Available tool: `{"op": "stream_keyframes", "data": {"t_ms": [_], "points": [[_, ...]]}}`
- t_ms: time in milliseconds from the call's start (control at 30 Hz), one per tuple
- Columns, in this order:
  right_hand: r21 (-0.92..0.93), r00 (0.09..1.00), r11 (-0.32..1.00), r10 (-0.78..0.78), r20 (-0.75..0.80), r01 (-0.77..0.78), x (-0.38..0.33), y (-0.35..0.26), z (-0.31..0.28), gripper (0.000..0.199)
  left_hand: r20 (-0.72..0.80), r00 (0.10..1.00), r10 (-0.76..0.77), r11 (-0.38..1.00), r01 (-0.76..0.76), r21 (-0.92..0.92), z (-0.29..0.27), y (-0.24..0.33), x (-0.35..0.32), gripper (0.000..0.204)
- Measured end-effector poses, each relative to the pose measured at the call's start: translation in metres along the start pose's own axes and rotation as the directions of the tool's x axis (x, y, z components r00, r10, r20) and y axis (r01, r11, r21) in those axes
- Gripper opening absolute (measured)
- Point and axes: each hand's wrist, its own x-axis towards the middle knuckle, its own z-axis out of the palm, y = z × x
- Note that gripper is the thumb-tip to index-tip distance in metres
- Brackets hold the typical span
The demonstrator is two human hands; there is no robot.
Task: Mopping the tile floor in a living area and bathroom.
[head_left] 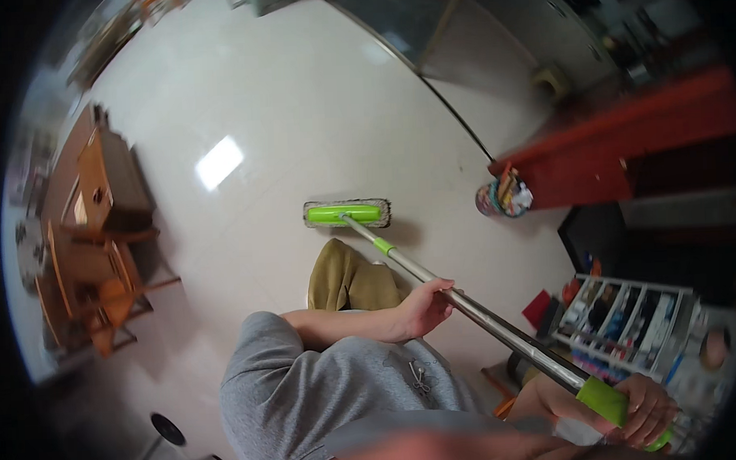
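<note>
Head view: wooden chairs (100,231) stacked at far left, well clear of the work. Pale tiled floor (299,111) glossy with a window glare patch; no streaks or wet/dry boundary can be made out, so how much is mopped or left cannot be judged. Flat mop (347,214), green head with grey pad, lies flat on the floor just ahead of the person's olive trouser leg (349,279). Left hand (426,307) curled loosely around the metal mop handle (468,308) at mid-shaft. Right hand (642,407) clenched on the green grip at the upper end. Looks like mid-stroke. Small round container (503,198) against the red cabinet (624,148), stuffed with mixed colourful items, unidentifiable. White wire rack (622,318) at right holds rows of small packages
</note>
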Motion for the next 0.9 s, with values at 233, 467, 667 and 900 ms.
{"op": "stream_keyframes", "data": {"t_ms": [233,467,667,900], "points": [[0.226,0.979,0.958,0.192,-0.060,-0.174,0.025,0.110,0.063,0.031,-0.271,0.896,0.352,0.832,-0.432,-0.349,-0.129,0.045,-0.063,0.009],[0.116,0.833,0.845,0.534,-0.146,-0.522,-0.023,0.280,0.091,0.050,-0.697,0.607,0.382,0.540,-0.758,-0.365,-0.321,0.069,-0.097,0.019],[0.011,0.523,0.600,0.689,0.502,-0.800,-0.119,0.375,0.064,0.034,-0.842,0.520,0.145,0.546,-0.752,-0.370,-0.463,0.059,-0.122,0.015],[0.094,0.501,0.508,0.770,0.396,-0.856,-0.098,0.374,0.002,0.024,-0.901,0.426,0.082,0.486,-0.806,-0.337,-0.503,0.088,-0.036,0.015]]}}
